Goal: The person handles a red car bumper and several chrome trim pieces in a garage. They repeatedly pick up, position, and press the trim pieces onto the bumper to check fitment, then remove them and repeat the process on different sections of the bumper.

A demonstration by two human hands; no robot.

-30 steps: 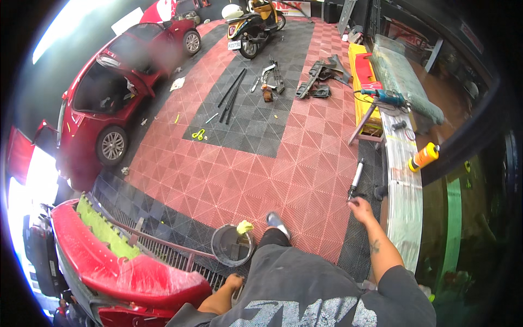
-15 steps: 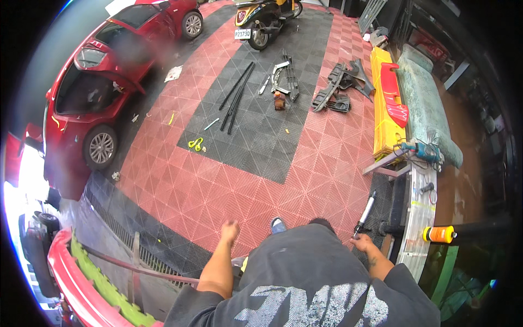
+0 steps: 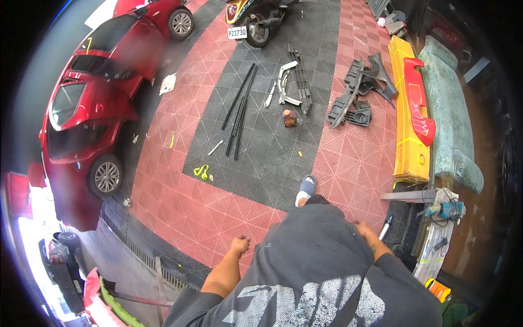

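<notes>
My left hand (image 3: 241, 245) hangs low on the left with its fingers loosely curled, and nothing shows in it. On the other side, my right hand (image 3: 362, 228) is at my side, partly behind my dark shirt (image 3: 305, 250). Its visible fingers look curled, with nothing seen in them. Just right of that hand and apart from it, a long white-and-black tool (image 3: 385, 228) points upward; my forearm hides its lower end. One foot in a blue-and-white slide sandal (image 3: 306, 188) is out ahead on the tiles.
Black strips (image 3: 239, 117), a brown bottle (image 3: 289, 118) and black plastic parts (image 3: 354, 98) lie ahead. A red car (image 3: 92, 103) stands left, a scooter (image 3: 259, 27) far ahead. Along the right are a yellow box (image 3: 408, 125), red trim (image 3: 418, 103) and a blue power tool (image 3: 449, 210).
My view has shifted forward and left, and the sandalled foot has come further out. My right hand has moved away from the end of the white-and-black tool.
</notes>
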